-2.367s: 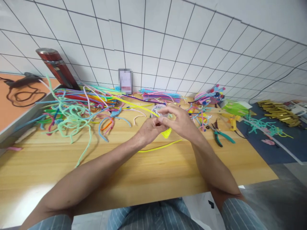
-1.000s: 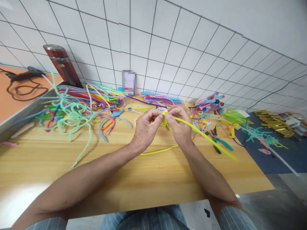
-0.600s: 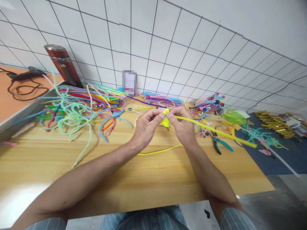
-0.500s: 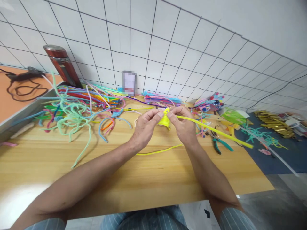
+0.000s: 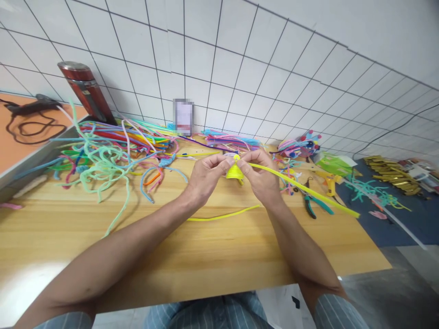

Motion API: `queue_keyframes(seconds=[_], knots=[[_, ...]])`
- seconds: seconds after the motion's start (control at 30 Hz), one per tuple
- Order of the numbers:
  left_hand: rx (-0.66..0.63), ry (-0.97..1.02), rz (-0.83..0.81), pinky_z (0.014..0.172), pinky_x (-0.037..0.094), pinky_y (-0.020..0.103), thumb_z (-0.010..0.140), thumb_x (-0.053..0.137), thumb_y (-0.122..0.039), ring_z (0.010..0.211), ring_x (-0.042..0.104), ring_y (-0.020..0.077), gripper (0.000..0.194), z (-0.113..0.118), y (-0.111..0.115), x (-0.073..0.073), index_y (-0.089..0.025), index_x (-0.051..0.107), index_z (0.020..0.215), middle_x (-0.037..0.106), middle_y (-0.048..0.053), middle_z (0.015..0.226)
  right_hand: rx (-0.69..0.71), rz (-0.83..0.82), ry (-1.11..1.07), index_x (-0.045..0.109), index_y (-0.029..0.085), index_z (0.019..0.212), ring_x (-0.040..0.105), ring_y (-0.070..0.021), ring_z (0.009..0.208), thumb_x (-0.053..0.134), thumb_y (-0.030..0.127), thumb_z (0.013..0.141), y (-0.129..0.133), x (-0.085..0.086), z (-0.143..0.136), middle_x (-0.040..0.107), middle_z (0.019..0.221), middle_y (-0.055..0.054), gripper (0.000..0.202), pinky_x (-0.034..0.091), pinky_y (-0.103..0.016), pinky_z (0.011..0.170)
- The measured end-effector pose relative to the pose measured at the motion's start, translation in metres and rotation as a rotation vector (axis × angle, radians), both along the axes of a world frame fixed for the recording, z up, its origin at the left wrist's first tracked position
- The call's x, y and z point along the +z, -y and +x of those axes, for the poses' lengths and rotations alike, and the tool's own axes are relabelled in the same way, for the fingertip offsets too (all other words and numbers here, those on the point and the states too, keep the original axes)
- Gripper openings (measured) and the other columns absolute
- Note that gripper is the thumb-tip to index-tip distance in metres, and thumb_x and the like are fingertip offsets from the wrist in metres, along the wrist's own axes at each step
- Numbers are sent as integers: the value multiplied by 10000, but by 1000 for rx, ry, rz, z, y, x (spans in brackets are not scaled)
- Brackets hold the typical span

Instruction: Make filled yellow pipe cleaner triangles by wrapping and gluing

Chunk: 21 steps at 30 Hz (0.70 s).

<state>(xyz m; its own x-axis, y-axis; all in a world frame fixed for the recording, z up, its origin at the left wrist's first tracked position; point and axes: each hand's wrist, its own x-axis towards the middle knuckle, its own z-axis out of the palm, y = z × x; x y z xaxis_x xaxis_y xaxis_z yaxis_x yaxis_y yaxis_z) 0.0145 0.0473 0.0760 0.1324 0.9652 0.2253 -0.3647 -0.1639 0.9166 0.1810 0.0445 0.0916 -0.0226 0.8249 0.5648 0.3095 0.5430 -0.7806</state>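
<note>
Between my two hands is a yellow coiled piece (image 5: 235, 172), wound in close turns and narrowing to a small knob at its top. My left hand (image 5: 210, 176) pinches its upper left side with thumb and fingers. From the right, my right hand (image 5: 259, 176) pinches the same piece near the knob. A long yellow stem (image 5: 308, 186) runs out past my right hand, slanting down to the right. Another yellow stem (image 5: 224, 215) lies on the wooden table (image 5: 206, 260) below my hands.
Tangled pale green stems (image 5: 106, 160) and a colourful bundle lie left, by a red thermos (image 5: 85, 91). A phone (image 5: 184, 117) leans on the tiled wall. Teal-handled pliers (image 5: 317, 204) and a yellow glue gun (image 5: 331, 183) lie right.
The knob atop the yellow piece looks smaller and rounder, where a taller loop stood before. The long stem's free end has dipped slightly. Both hands keep their grip.
</note>
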Motion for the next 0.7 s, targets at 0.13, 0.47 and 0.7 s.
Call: queue_keyframes(seconds=[0.13, 0.47, 0.7], knots=[[42, 17, 12, 669, 449, 290, 724, 910, -573, 651, 544, 138, 428, 2, 0, -3, -175, 753, 734, 664, 6, 681, 26, -80, -86, 697, 237, 837, 646, -145, 725, 840, 513, 852, 1, 3, -2, 713, 809, 11, 311, 544, -281, 648], [53, 83, 11, 682, 487, 272, 722, 932, -499, 673, 600, 134, 379, 6, -1, -6, -174, 740, 750, 714, 8, 716, 86, -198, -316, 668, 231, 888, 642, -125, 604, 859, 534, 805, -9, -2, -3, 695, 697, 43, 367, 557, -265, 596], [104, 104, 29, 696, 501, 259, 709, 946, -493, 689, 605, 130, 369, 7, 1, -6, -179, 762, 768, 721, -2, 725, 108, -190, -278, 667, 231, 891, 623, -131, 664, 828, 589, 822, -4, -2, -6, 653, 733, 33, 398, 539, -261, 616]])
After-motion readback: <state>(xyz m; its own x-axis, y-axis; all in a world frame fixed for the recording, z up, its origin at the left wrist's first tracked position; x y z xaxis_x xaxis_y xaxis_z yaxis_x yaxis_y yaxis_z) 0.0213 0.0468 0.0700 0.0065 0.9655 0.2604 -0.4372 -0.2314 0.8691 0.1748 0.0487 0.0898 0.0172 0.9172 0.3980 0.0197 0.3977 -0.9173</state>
